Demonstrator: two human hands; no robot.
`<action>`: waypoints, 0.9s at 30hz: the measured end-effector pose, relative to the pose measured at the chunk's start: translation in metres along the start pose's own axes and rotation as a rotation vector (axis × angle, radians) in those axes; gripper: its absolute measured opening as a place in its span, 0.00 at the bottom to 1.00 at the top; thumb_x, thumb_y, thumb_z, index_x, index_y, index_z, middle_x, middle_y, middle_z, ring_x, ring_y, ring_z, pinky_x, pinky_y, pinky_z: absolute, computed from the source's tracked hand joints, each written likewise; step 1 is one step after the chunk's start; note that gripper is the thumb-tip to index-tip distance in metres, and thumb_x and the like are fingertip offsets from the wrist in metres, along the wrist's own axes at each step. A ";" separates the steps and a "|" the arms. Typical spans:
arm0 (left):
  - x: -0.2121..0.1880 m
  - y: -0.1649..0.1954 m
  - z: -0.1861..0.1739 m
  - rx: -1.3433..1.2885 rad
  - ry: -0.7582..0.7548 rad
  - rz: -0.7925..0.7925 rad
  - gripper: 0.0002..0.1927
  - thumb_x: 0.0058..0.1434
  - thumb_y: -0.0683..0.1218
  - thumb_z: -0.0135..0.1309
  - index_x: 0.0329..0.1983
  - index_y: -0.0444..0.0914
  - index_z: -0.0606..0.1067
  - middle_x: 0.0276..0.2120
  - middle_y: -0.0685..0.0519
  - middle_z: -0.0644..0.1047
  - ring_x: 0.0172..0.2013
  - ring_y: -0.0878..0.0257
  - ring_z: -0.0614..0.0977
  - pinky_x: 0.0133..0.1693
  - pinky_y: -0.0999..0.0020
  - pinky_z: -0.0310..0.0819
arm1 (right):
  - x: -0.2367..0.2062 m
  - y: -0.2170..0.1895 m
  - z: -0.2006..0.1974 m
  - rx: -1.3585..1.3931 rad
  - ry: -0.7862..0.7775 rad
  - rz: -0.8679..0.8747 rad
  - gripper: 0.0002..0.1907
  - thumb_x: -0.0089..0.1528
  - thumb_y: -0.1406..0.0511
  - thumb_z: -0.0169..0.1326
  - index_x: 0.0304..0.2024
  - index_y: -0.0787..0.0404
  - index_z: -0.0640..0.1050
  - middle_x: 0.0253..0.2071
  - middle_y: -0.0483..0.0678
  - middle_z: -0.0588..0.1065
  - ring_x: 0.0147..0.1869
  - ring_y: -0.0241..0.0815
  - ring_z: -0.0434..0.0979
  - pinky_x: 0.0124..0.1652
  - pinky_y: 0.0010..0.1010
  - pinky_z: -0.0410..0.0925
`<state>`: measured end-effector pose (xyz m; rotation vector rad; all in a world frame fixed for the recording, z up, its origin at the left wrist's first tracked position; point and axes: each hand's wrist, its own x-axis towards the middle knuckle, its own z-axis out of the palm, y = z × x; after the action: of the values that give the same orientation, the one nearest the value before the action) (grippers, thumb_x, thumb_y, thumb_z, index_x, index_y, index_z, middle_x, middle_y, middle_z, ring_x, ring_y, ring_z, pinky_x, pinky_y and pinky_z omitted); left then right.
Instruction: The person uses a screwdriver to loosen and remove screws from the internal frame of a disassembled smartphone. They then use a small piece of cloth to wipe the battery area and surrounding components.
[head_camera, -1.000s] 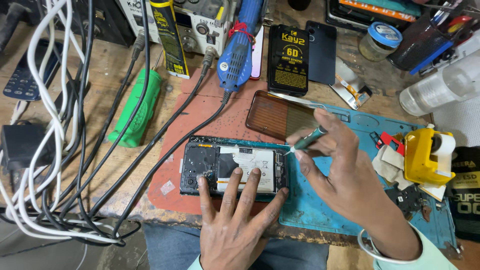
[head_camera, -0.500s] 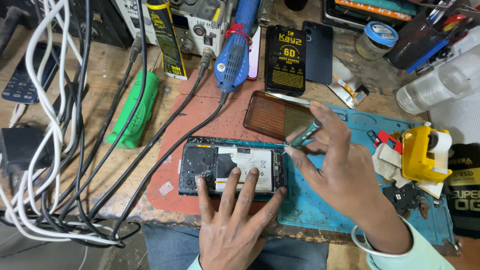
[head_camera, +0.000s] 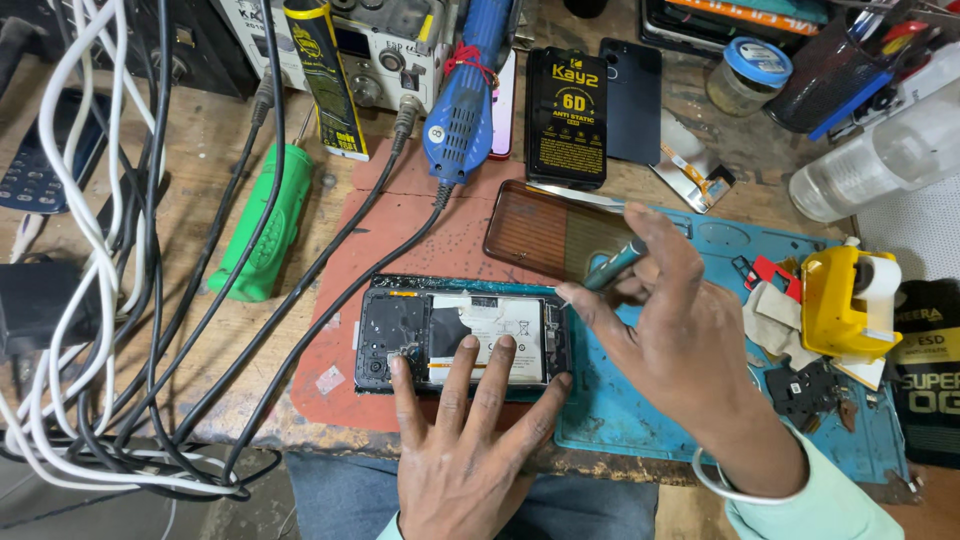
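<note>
Near edge of the workbench (head_camera: 250, 425): left hand (head_camera: 470, 450) lies flat, fingers (head_camera: 455, 375) spread and pressed on the opened phone (head_camera: 460, 335), pinning it down. Holds nothing, only presses.

Phone lies face down with back cover off, long axis running left-right along the near edge, on the red mat (head_camera: 400, 230) where it meets the blue mat (head_camera: 720, 440).

Right hand (head_camera: 690, 340) comes in from the phone's right end, thumb and fingers pinched on a slim screwdriver (head_camera: 610, 268). Tool slants down and left, tip at the phone's upper right corner. Right hand is the nearer one to that corner.

Beyond: brown translucent back cover (head_camera: 545, 230), then blue rotary tool (head_camera: 465, 110) at the far side.
</note>
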<state>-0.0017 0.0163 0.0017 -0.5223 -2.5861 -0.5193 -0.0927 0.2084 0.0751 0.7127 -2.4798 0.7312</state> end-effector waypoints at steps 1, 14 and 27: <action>0.000 0.001 0.000 -0.003 -0.001 0.005 0.40 0.48 0.59 0.65 0.67 0.64 0.67 0.67 0.48 0.66 0.67 0.44 0.64 0.62 0.18 0.37 | 0.001 0.000 0.001 -0.034 0.020 0.030 0.44 0.61 0.64 0.67 0.68 0.69 0.52 0.37 0.53 0.81 0.39 0.44 0.86 0.35 0.33 0.75; 0.000 -0.001 -0.001 -0.007 -0.007 0.007 0.43 0.44 0.59 0.66 0.67 0.64 0.68 0.67 0.47 0.66 0.67 0.43 0.64 0.62 0.18 0.37 | -0.004 0.005 -0.006 0.076 -0.067 0.018 0.43 0.62 0.70 0.62 0.69 0.64 0.48 0.43 0.52 0.82 0.42 0.44 0.87 0.42 0.32 0.76; 0.004 -0.001 -0.002 -0.014 0.019 0.006 0.38 0.49 0.61 0.64 0.66 0.63 0.69 0.66 0.47 0.67 0.66 0.44 0.65 0.63 0.20 0.36 | 0.013 0.032 0.002 0.531 -0.178 0.227 0.44 0.67 0.74 0.47 0.80 0.56 0.42 0.44 0.56 0.74 0.43 0.46 0.74 0.47 0.35 0.72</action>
<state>-0.0046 0.0161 0.0049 -0.5274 -2.5637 -0.5378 -0.1227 0.2258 0.0690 0.7026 -2.5686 1.5052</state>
